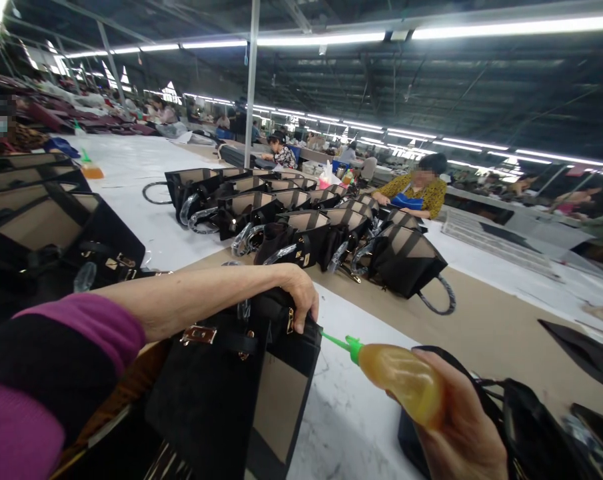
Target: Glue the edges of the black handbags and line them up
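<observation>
In front of me is a black handbag (211,393) with gold and brown metal fittings and a beige panel on its side. My left hand (301,298) reaches over it, its fingers bent down and closed on the bag's upper edge near a gold zip pull. At the right, my right hand (464,407) is wrapped round a squeeze bottle (401,377) of amber liquid, likely glue. The bottle lies tilted, and its thin green nozzle (336,340) points left, its tip at the bag's upper corner. Part of the bag's lower end is out of the picture.
Rows of black handbags (301,233) stand across the table, and more bags (56,220) are at the left. Another amber bottle (92,170) with a green nozzle stands behind those. A person in a yellow patterned top (434,190) sits across the table. Black pieces (586,350) lie at the right.
</observation>
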Tool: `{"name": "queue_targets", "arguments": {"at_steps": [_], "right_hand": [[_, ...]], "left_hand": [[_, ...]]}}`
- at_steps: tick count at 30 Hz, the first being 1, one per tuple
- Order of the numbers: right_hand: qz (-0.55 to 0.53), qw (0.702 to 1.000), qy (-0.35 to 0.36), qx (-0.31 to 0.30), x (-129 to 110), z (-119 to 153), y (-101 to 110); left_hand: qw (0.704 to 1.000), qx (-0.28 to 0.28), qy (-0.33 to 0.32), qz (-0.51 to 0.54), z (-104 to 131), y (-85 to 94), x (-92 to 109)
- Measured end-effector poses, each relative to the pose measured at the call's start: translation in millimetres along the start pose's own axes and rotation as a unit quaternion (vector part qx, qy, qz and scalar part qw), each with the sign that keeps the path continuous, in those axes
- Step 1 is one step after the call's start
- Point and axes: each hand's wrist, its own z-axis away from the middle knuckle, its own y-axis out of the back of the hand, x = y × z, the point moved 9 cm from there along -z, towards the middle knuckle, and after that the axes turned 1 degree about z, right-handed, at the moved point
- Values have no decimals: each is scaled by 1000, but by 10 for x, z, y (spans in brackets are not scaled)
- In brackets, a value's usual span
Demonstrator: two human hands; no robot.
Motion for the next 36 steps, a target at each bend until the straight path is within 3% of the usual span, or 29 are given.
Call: {"name": "queue_targets", "arguments": {"at_steps": [7,13,22,26,36], "right_hand": [[-23,997,-70,9,36,89,22],[2,1000,-25,-19,211,-24,-13],[-23,996,-78,-24,377,145,9],[24,996,-79,-17,385,114,75],[-25,989,-141,-41,582,70,-34]], "left_hand": [[1000,-17,-2,-14,-98,-24,-22],[999,16,4,-29,-65,28,22],[999,14,-2,-31,-62,6,15],[999,18,1,-34,-81,5,2],[1000,-19,0,-18,-125,-74,-6]]}}
